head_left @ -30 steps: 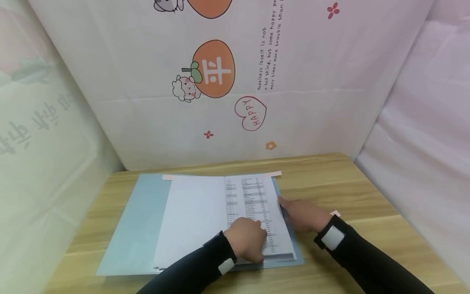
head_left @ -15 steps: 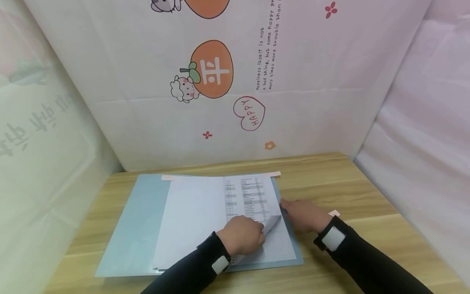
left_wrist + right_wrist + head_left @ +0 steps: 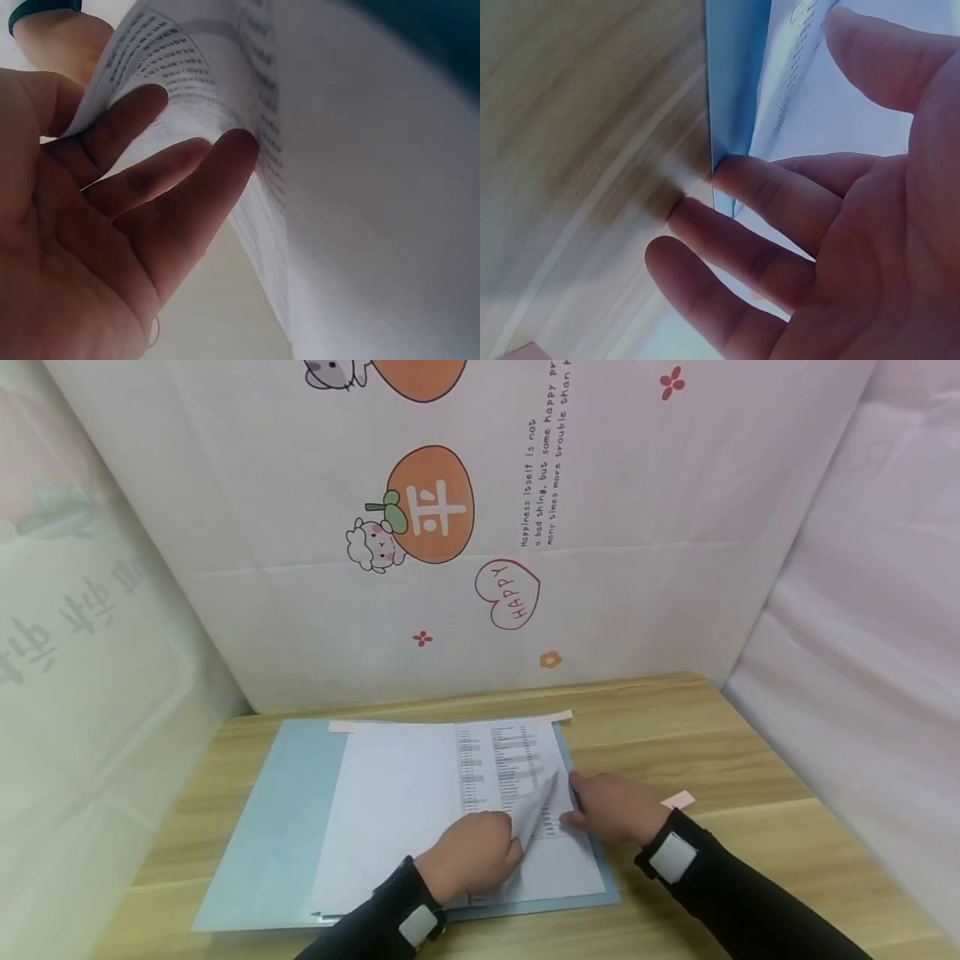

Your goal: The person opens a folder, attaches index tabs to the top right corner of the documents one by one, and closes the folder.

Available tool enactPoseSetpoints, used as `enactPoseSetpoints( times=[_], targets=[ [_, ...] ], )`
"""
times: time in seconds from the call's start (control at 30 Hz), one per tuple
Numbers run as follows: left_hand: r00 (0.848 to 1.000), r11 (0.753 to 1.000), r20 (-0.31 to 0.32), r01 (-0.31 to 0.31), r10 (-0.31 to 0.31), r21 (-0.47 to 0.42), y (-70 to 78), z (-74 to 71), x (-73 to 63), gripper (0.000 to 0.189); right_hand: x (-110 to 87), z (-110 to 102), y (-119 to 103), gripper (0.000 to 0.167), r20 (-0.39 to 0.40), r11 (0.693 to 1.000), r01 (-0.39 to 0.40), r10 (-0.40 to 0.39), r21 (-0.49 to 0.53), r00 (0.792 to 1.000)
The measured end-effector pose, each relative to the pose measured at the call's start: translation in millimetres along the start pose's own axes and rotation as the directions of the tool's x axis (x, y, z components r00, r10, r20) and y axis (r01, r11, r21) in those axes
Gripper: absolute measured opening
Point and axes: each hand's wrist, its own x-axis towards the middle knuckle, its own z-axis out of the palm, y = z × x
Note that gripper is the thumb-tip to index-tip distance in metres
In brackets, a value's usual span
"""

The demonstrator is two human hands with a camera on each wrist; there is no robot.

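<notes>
An open light blue folder [image 3: 258, 852] lies on the wooden table with white sheets [image 3: 390, 777] in it. My left hand [image 3: 476, 852] pinches a printed page [image 3: 534, 810] between thumb and index finger, its lower right corner lifted and curled leftward. In the left wrist view the curled page [image 3: 161, 71] passes between thumb and index finger, and the other fingers are spread below it. My right hand [image 3: 615, 806] rests at the folder's right edge, thumb over the sheets. In the right wrist view its loosely extended fingers [image 3: 769, 195] touch the blue cover edge [image 3: 735, 82].
Pale pink strips [image 3: 555, 717] lie at the folder's top corners, and another pink piece [image 3: 678, 800] is on the table [image 3: 660, 718] by the right wrist. A printed white cloth [image 3: 637, 527] stands behind the table, with cloth at both sides.
My left hand has taken the page's lower corner and drawn it left, curling it up over the sheets. The right hand stays at the folder's edge, its thumb now reaching onto the sheets.
</notes>
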Motion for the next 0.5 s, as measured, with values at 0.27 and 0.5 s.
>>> enactPoseSetpoints(
  times=[0.27,0.5],
  targets=[
    [0.973,0.978,0.138,-0.197,0.186,0.073,-2.3,-13.4,-6.9,0.022,2.2,12,-8,0.033,-0.065,0.979,0.111,-0.124,-0.169,0.99],
    [0.967,0.957,0.151,-0.229,0.203,0.18,6.4,-24.1,10.1,0.037,-2.1,10,-17,0.025,-0.105,0.968,0.165,-0.187,-0.191,0.977]
  ],
)
